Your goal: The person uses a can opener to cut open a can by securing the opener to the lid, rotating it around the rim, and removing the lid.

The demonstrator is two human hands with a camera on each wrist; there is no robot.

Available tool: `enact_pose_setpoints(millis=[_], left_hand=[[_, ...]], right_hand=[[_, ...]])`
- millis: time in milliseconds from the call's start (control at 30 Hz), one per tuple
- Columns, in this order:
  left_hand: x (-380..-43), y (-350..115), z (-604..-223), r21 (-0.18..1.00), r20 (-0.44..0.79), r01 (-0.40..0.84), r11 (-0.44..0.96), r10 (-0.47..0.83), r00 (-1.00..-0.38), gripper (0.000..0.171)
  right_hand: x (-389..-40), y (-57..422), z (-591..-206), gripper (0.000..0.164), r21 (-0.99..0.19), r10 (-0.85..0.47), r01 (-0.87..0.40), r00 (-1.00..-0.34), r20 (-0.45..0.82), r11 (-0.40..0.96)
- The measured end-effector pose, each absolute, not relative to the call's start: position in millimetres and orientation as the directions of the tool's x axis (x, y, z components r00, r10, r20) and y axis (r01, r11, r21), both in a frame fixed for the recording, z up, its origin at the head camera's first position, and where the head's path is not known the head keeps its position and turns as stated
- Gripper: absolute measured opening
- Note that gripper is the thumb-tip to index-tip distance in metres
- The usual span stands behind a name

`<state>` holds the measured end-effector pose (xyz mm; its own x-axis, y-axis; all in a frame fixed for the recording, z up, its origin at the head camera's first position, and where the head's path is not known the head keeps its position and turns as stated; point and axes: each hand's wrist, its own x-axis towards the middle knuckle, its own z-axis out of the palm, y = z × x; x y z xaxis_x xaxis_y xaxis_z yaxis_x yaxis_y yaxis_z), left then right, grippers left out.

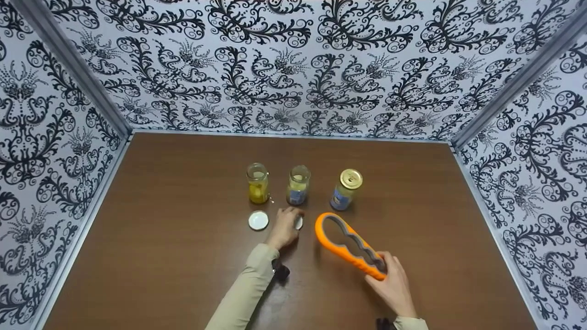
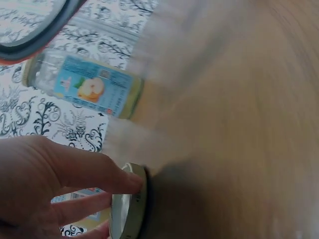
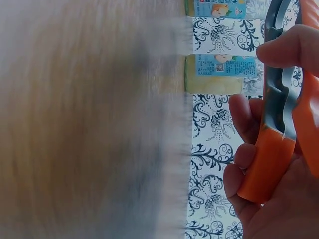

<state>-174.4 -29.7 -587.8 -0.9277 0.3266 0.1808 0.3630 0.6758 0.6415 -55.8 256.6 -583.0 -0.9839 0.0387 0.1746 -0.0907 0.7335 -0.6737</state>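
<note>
My left hand point(image 1: 285, 227) pinches a jar lid point(image 2: 134, 204) by its rim, at or just above the table, with its white inside facing up. My right hand point(image 1: 394, 284) grips one end of an orange jar opener point(image 1: 348, 255) with a grey, notched inner edge, raised over the table. In front of the left hand stands an uncovered jar point(image 1: 297, 196) with a blue label and pale contents. A similar jar point(image 1: 340, 200), capped with a gold lid point(image 1: 351, 178), is beyond the opener's far end.
Another uncovered jar point(image 1: 258, 191), with yellow contents, stands at the left of the row. A second lid point(image 1: 258, 220) lies white side up in front of it. The brown table point(image 1: 165, 238) is bordered by patterned walls point(image 1: 293, 68) at the back and sides.
</note>
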Motion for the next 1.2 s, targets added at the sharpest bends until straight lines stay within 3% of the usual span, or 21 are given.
enact_pose_setpoints(millis=[300, 733, 1200], left_hand=[[-173.4, -26.3, -585.5, 0.609, 0.186, 0.366, 0.704, 0.322, -0.928, 0.048], [-172.4, -7.3, -557.6, 0.64, 0.181, 0.355, 0.681, 0.315, -0.932, 0.056], [-184.2, 20.0, -570.0, 0.679, 0.141, 0.316, 0.662, 0.304, -0.942, 0.057]], right_hand=[[-53.9, 261.5, -580.9, 0.049, -0.655, 0.077, -0.008, -0.992, 0.101, 0.755], [-54.1, 275.4, -579.2, 0.049, -0.643, 0.124, -0.002, -0.981, 0.152, 0.766], [-56.9, 295.6, -566.4, 0.049, -0.632, 0.199, 0.053, -0.966, 0.163, 0.773]])
